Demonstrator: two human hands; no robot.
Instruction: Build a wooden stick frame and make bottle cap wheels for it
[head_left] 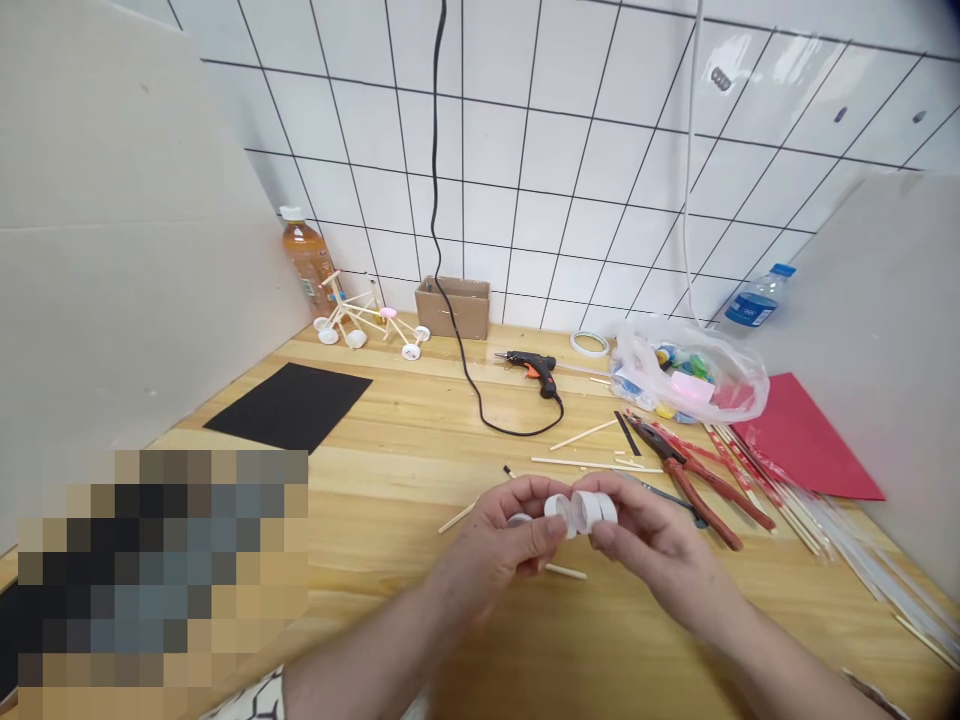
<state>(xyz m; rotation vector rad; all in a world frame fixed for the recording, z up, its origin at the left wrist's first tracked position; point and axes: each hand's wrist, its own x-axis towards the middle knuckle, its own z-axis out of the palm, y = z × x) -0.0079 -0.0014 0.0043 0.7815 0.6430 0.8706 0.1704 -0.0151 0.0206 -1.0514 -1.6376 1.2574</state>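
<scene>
My left hand [504,535] pinches a white bottle cap [556,507] between thumb and fingers, and another white round piece shows partly behind that hand. Close beside it, my right hand [651,530] grips a pair of white bottle caps [587,511] set one against the other. The hollow sides of the caps are partly visible; whether the two hands' caps touch I cannot tell. Below and behind the hands, thin wooden sticks [568,573] lie on the wooden table [420,450].
A black glue gun [534,366] lies ahead, its cord running up the wall. Red-handled pliers [694,480], a plastic bag [690,375] and red sheet [810,440] are right. At left are a black sheet [289,405], stick model [360,315] and tea bottle [304,255].
</scene>
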